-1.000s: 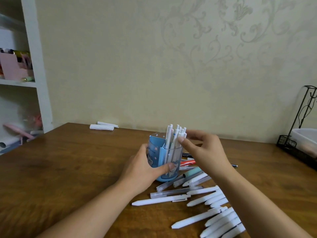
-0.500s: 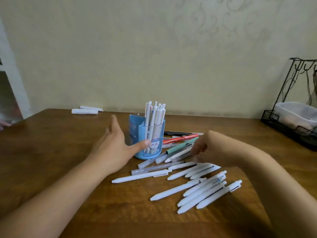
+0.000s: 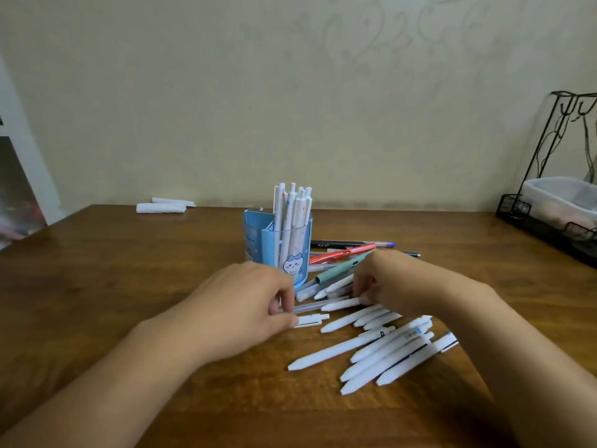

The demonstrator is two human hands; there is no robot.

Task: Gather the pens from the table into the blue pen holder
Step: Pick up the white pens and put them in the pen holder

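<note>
The blue pen holder (image 3: 262,244) stands upright mid-table with several white pens (image 3: 292,208) sticking out of it. My left hand (image 3: 248,305) is in front of it, fingers pinched on the end of a white pen (image 3: 310,319) lying on the table. My right hand (image 3: 384,282) is curled over the pile to the right, fingertips closed on a white pen (image 3: 339,304). More white pens (image 3: 381,350) lie fanned out in front of it. A red pen (image 3: 342,252), a green pen (image 3: 339,270) and dark pens (image 3: 352,244) lie behind.
The wooden table (image 3: 129,286) meets a beige wall. Two white rolled items (image 3: 161,206) lie at the back left. A black wire rack (image 3: 549,218) with a clear plastic box (image 3: 562,198) stands at the right edge. A white shelf unit (image 3: 19,150) is at left.
My left hand has let go of the holder and dropped onto a white pen in front of it. My right hand came down from the holder's top to the pile.
</note>
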